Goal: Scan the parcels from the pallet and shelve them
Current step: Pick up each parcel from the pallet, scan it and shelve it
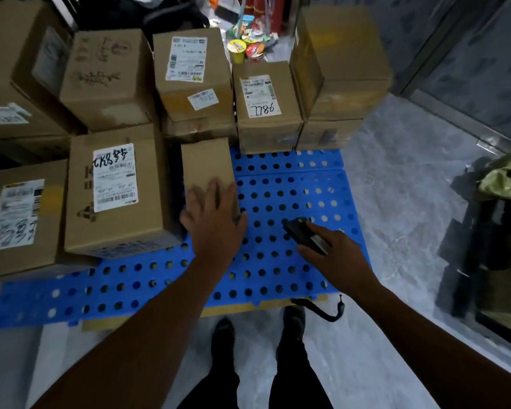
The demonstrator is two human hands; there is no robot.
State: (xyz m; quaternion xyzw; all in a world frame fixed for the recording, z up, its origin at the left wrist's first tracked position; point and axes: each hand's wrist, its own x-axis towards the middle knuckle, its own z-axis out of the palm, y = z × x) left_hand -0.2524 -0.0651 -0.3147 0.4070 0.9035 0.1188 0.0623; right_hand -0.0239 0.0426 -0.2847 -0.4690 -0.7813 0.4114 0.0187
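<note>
Small plain parcel (207,165), no label on the faces that show, sits on the blue perforated pallet (160,293) about mid-width, touching the right side of a bigger labelled parcel (115,190) with black handwriting on its label. Left hand (214,221) is over the small parcel's near end, fingers (216,188) straight and spread, released, grasping nothing. It's motion-blurred, so actual contact can't be confirmed.

Right hand (334,255) hangs over the pallet's right half toward the near edge, fingers wrapped on a black scanner (303,234), its front end pointing away toward the far-left. Black cord (322,311) hangs below that hand past the pallet's near edge.

More parcels:
- Front-left parcel (21,216) at the near-left, with a label and scrawled marker.
- Far edge, parcel with "98LL" label (266,107) as read from here.
- Left of it, a two-label parcel (192,75) stacked on another box.
- Printed parcel (106,75) further left.
- Large parcel (18,63) at the far-left corner.
- Tall stack (340,63) at the far-right corner.

Cardboard sheet (148,320) sticks out under the pallet's near edge. Grey marbled floor (396,202) all round. Noodle cups (236,50) behind the far row. Green bag (505,175) at right on dark shelving. Black shoes (223,332) just off the near edge.
</note>
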